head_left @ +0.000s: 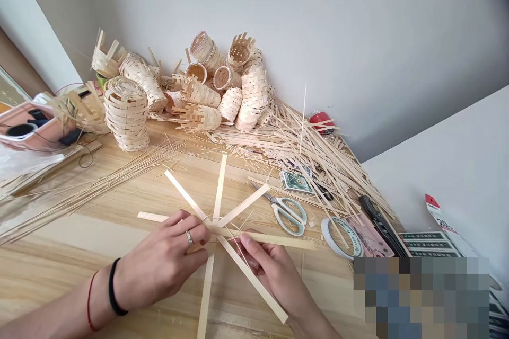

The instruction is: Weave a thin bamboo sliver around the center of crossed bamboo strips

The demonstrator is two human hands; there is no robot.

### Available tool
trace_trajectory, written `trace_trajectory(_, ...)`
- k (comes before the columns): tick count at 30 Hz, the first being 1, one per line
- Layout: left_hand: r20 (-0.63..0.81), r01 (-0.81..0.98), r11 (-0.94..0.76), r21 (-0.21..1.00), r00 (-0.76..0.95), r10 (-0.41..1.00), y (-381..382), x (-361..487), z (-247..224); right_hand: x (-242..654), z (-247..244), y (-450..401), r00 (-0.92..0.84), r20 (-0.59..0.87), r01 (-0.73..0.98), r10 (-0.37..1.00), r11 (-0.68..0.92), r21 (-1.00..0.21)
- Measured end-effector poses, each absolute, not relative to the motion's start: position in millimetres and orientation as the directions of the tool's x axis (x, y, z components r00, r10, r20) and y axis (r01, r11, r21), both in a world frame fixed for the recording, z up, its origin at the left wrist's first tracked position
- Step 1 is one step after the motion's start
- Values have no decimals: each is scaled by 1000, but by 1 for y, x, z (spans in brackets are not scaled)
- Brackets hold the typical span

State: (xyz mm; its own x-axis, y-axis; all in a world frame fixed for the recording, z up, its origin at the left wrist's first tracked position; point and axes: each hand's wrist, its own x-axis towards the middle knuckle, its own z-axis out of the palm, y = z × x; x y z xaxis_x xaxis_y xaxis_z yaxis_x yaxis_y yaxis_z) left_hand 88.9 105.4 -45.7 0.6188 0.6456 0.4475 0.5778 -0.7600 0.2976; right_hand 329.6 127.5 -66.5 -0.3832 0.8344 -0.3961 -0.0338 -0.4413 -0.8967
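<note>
In front of me, flat bamboo strips (249,275) cross at one middle point and fan out like a star. My left hand (167,257) wears a ring, and its fingers are closed at the crossing, pinching the strips there. From below right, my right hand (268,267) pinches the strip that points right (284,240), thumb on top. A very thin splint (246,218) sticks up near the crossing by my right thumb. My left palm covers part of the strip that points left (149,216).
Woven baskets (126,114) pile up against the wall. Loose strips (326,153) heap at the right back, thin splints (119,177) lie at left. Scissors (290,215), a tape roll (342,237), a green card box (296,181) and a black-handled tool (382,225) lie right. A pink bin (34,132) stands left.
</note>
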Motion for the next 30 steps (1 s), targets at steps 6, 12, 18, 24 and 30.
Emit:
trace_trajectory(6,466,580,-754,308,599,651,104,91,-47,329,-64,127,-360,-452,6,816,-483,-876)
trace_trajectory(12,520,550,-800,239,623,584,105,90,-46,330,-66,128,-391,-461,25,797,-491,-871)
trace_trajectory(18,477,521,-816,249,667,572,106,94,-45,331,-59,130,-570,-368,73,734,-401,-913)
trace_trajectory(24,388,514,-816,264,718,578,105,97,-49,337,-59,128,-652,-351,172,672,-320,-932)
trace_trajectory(30,353,523,-802,288,720,597,103,98,-44,338,-63,128,-661,-353,218,662,-280,-935)
